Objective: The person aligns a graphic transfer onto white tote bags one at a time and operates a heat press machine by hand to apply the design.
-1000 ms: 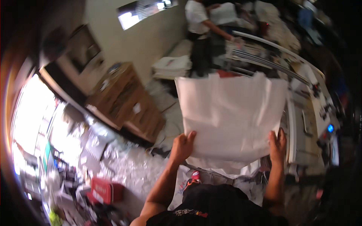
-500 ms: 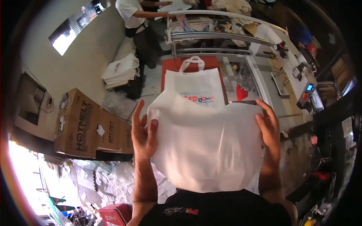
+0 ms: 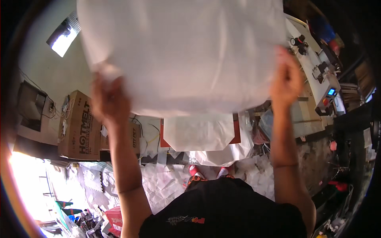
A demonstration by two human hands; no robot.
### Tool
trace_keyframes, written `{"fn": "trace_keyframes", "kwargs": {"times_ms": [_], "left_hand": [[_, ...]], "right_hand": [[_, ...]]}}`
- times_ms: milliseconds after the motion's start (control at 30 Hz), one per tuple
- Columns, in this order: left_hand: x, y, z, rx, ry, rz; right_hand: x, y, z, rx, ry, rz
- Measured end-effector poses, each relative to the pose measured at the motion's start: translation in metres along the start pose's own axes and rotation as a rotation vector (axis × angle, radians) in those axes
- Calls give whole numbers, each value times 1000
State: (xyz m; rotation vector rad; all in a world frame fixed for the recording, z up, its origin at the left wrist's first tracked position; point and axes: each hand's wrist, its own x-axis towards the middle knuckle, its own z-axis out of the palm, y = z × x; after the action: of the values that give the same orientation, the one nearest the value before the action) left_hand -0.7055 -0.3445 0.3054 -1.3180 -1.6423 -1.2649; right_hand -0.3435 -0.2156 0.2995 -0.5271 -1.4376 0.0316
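Note:
A large white sheet (image 3: 182, 55), thin and softly creased, is raised in front of me and fills the upper middle of the picture. My left hand (image 3: 111, 97) is closed on its left edge, the fingers smeared by motion. On the opposite edge my right hand (image 3: 286, 81) has its fingers curled round the sheet. Below its lower edge shows the lower part of a white bag (image 3: 198, 133), lying on a red board (image 3: 237, 131). The bag's upper part is hidden behind the sheet.
Brown cardboard boxes (image 3: 81, 127) stand on the left by the wall. A white machine frame with a small lit control panel (image 3: 331, 92) is on the right. Clear plastic (image 3: 222, 154) hangs below the board. White scraps (image 3: 162, 180) litter the floor around my feet.
Both hands have lifted the white sheet up and away from me, and it is spread wider. It now covers the bag's upper part and the other person at the back.

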Motion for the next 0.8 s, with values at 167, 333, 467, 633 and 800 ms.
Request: {"fn": "trace_keyframes", "kwargs": {"times_ms": [167,333,467,633,800], "left_hand": [[-133,-75,126,-77,-844,-182],[-219,-80,137,99,-1107,-308],[-216,-73,132,118,-1056,-337],[-220,-82,128,78,-1026,-301],[-217,-82,126,67,-973,-224]], "right_hand": [[-168,116,40,-412,-629,580],[-268,119,25,-630,-799,652],[-263,117,26,-679,-736,559],[-266,101,26,-672,-725,553],[-256,86,19,-673,-653,507]]}}
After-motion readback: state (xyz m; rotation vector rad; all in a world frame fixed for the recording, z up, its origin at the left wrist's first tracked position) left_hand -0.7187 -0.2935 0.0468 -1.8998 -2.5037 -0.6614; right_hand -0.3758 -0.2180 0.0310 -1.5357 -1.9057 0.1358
